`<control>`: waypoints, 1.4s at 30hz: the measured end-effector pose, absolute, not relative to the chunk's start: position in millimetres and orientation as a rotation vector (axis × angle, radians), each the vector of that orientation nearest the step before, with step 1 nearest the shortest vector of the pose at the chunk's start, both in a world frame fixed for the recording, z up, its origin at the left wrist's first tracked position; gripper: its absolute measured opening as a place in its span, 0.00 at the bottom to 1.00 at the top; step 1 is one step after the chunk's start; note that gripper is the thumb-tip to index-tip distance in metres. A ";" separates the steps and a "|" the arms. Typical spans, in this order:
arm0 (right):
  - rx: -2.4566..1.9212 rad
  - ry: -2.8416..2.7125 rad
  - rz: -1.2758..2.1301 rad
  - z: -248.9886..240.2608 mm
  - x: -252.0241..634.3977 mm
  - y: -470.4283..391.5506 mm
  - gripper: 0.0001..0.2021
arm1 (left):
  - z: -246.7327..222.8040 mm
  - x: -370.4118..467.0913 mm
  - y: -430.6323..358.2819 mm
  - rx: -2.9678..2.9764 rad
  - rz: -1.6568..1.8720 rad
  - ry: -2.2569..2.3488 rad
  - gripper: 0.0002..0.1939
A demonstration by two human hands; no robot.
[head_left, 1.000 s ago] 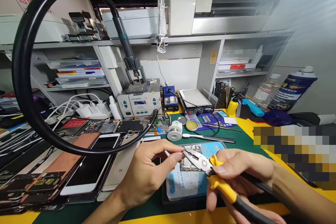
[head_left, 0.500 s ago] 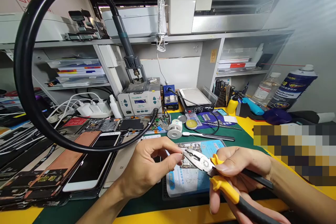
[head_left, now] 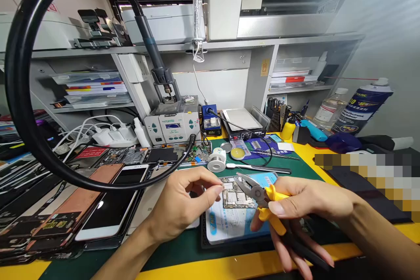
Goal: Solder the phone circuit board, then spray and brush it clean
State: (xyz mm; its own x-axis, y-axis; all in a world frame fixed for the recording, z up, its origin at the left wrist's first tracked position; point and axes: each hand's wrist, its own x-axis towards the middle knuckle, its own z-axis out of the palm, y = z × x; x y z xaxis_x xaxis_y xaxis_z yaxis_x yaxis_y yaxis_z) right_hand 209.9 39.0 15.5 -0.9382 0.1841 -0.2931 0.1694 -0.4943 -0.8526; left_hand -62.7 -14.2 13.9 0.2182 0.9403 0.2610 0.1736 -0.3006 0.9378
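My right hand [head_left: 295,205] grips combination pliers [head_left: 257,192] by their yellow-and-black handles, with the jaws pointing up and left. The jaws look slightly parted, and I see nothing between them. My left hand [head_left: 188,203] is pinched, thumb against forefinger, just left of the jaws; whatever it holds is too small to make out. Below both hands lies a phone circuit board [head_left: 238,197] on a blue-and-white packet [head_left: 226,229]. The packet rests on a dark tray [head_left: 205,243], and the pliers partly cover the board.
A solder spool [head_left: 216,164] and a brush [head_left: 262,168] lie behind the packet. Several phones [head_left: 113,203] crowd the left side. A hot-air station [head_left: 173,124] stands at the back, its black hose [head_left: 19,109] looping in front. A spray can [head_left: 361,107] is at right.
The pliers' jaws have moved right, away from my left fingertips, and their handles have come closer together. More of the circuit board shows. My left hand stays pinched.
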 end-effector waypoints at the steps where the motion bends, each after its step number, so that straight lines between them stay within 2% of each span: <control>1: -0.574 -1.633 2.594 22.9 210.4 38.9 0.25 | 13.7 -63.7 -12.7 1.617 1.141 1.061 0.05; 4: -0.679 -1.761 2.443 38.6 211.9 36.2 0.22 | 13.5 -66.3 -7.6 1.494 1.083 1.045 0.10; 8: -1.000 -1.910 2.221 48.7 213.5 24.9 0.27 | 16.8 -65.9 -3.4 1.343 0.945 0.973 0.14; 11: -1.280 -2.066 2.047 53.5 214.2 14.5 0.29 | 22.4 -62.0 -2.9 1.236 0.825 0.921 0.14; 19: -1.506 -2.169 1.940 62.2 218.4 -6.0 0.26 | 40.4 -50.0 -0.3 1.202 0.616 0.905 0.11; 26: -1.568 -2.235 1.783 64.5 220.8 -22.4 0.26 | 51.6 -46.3 -2.1 1.354 0.534 0.961 0.08; 36: -1.536 -2.405 1.587 67.6 221.2 -31.0 0.26 | 65.8 -37.2 -5.4 1.700 0.474 1.086 0.09; 42: -1.523 -2.409 1.605 67.4 229.0 -30.7 0.26 | 67.2 -30.0 -8.3 1.819 0.437 1.092 0.10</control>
State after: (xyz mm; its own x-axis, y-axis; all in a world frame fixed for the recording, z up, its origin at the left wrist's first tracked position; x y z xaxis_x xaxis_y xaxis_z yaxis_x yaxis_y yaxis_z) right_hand 229.0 -30.7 67.4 -0.5599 0.6199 -0.5497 0.7462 0.0889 -0.6598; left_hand -30.0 -8.3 67.2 0.5401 0.8276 -0.1530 0.4938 -0.1645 0.8539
